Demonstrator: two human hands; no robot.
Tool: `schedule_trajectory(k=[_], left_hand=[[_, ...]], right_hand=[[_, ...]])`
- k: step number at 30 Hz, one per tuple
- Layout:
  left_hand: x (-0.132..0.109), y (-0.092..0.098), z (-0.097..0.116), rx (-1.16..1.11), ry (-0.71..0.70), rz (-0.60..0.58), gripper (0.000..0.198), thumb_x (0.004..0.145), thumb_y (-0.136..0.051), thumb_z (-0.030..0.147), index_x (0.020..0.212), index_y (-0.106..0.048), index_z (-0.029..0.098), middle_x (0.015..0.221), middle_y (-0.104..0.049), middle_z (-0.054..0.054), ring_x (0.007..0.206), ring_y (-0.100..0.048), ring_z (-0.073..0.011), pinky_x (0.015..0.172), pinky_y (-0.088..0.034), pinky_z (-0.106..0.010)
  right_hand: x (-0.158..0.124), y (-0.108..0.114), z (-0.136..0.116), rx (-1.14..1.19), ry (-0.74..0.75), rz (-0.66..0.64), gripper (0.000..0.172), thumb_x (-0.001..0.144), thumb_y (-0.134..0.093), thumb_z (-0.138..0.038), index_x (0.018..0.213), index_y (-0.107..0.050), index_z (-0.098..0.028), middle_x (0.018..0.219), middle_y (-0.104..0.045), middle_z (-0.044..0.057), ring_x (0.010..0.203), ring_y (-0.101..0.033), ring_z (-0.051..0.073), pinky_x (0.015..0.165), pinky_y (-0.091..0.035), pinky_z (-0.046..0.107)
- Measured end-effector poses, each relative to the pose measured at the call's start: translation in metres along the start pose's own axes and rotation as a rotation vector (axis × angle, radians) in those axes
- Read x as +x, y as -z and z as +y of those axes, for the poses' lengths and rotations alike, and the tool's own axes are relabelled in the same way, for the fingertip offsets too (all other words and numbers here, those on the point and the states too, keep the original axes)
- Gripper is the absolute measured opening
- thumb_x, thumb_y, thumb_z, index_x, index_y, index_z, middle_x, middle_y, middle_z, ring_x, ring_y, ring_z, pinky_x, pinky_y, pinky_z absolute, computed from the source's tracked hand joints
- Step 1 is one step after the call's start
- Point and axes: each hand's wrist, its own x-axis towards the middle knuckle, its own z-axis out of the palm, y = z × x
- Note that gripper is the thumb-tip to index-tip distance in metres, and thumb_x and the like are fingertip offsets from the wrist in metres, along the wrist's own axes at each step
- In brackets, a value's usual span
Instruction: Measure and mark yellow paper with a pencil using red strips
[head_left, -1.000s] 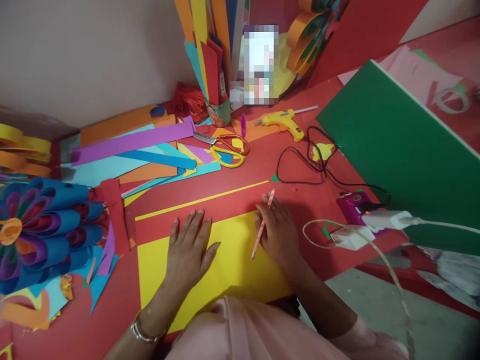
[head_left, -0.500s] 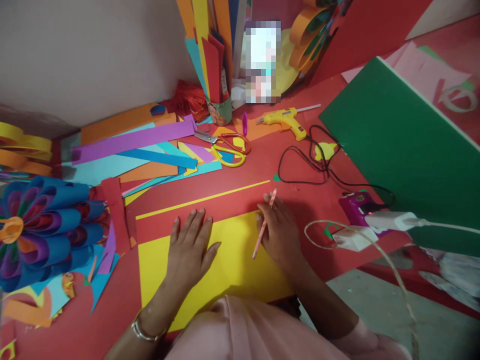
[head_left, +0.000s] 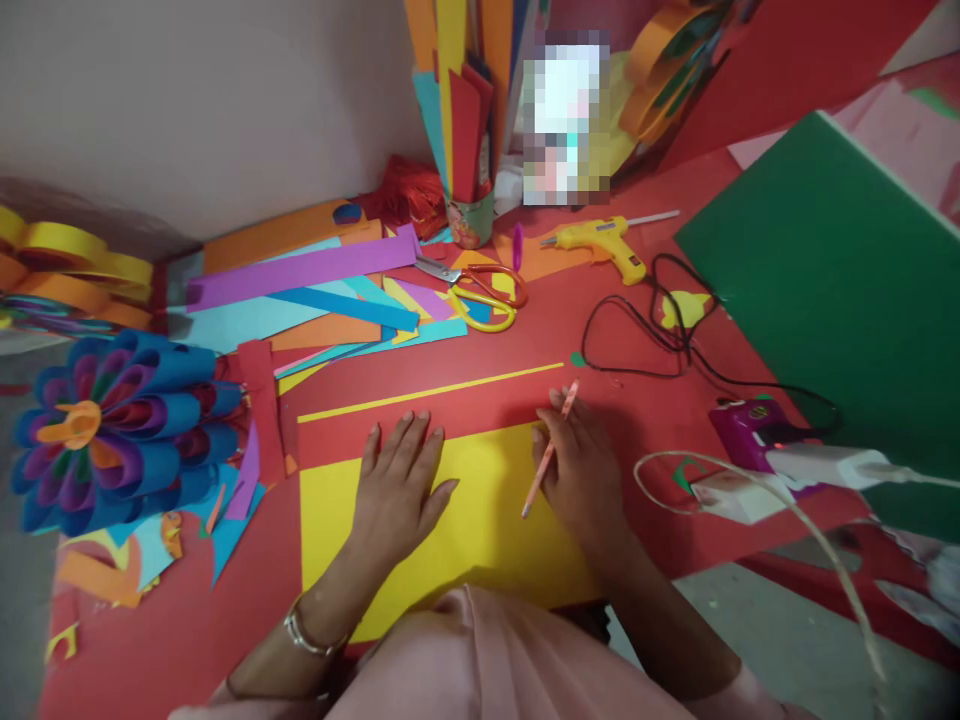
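A yellow paper sheet [head_left: 465,520] lies on the red tabletop right in front of my body. My left hand [head_left: 401,480] rests flat near its far left part, fingers stretched and slightly spread. At the sheet's far right, my right hand [head_left: 581,465] is curled with a pink patterned pencil [head_left: 551,450] held slantwise between its fingers. A narrow yellow strip [head_left: 431,391] runs beyond the sheet, roughly along its far edge, with a red band between them. Whether that band is bare table or red paper I cannot tell.
Scissors [head_left: 480,290], coloured paper strips [head_left: 300,270] and a cup of rolled paper [head_left: 471,220] are at the back. A yellow glue gun [head_left: 600,243] with a black cord lies right, near a purple power socket [head_left: 750,430] and green board [head_left: 825,300]. A paper flower [head_left: 127,430] stands left.
The view has turned a little to the left, so everything appears shifted rightward. Both hands and the pencil keep nearly the same place on the yellow sheet.
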Motion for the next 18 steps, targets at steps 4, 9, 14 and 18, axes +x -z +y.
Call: schedule_trajectory(k=[4,9,14,18], left_hand=[[0.000,0.003,0.003,-0.015,0.017,-0.018,0.063,0.101,-0.058,0.046,0.156,-0.045,0.018,0.161,-0.048,-0.017,0.152,-0.042,-0.0352,0.130,-0.016,-0.057],[-0.002,0.005,0.001,0.014,0.034,-0.083,0.063,0.103,-0.050,0.054,0.153,-0.049,0.017,0.165,-0.043,-0.015,0.157,-0.034,-0.0323,0.132,-0.013,-0.057],[-0.004,0.004,0.001,0.032,0.043,-0.121,0.066,0.103,-0.046,0.059,0.155,-0.047,0.017,0.168,-0.039,-0.014,0.160,-0.028,-0.0315,0.132,-0.011,-0.059],[-0.006,0.003,0.001,0.036,0.043,-0.134,0.067,0.103,-0.044,0.061,0.156,-0.046,0.019,0.168,-0.038,-0.013,0.160,-0.027,-0.0305,0.132,-0.008,-0.058]], right_hand=[[-0.001,0.000,0.004,-0.006,0.016,-0.011,0.028,0.100,-0.058,-0.022,0.125,-0.064,-0.013,0.134,-0.069,0.024,0.131,-0.063,0.037,0.105,-0.055,0.055],[-0.002,-0.004,0.011,0.020,0.049,-0.009,0.033,0.098,-0.060,-0.026,0.129,-0.064,-0.015,0.138,-0.067,0.023,0.133,-0.061,0.040,0.107,-0.053,0.058],[-0.003,-0.006,0.013,0.003,0.041,-0.012,0.032,0.099,-0.055,-0.033,0.122,-0.067,-0.014,0.138,-0.066,0.025,0.130,-0.063,0.044,0.104,-0.054,0.059],[-0.002,-0.007,0.013,-0.044,0.028,-0.036,0.035,0.099,-0.051,-0.038,0.117,-0.067,-0.014,0.137,-0.068,0.024,0.128,-0.064,0.045,0.104,-0.055,0.058]])
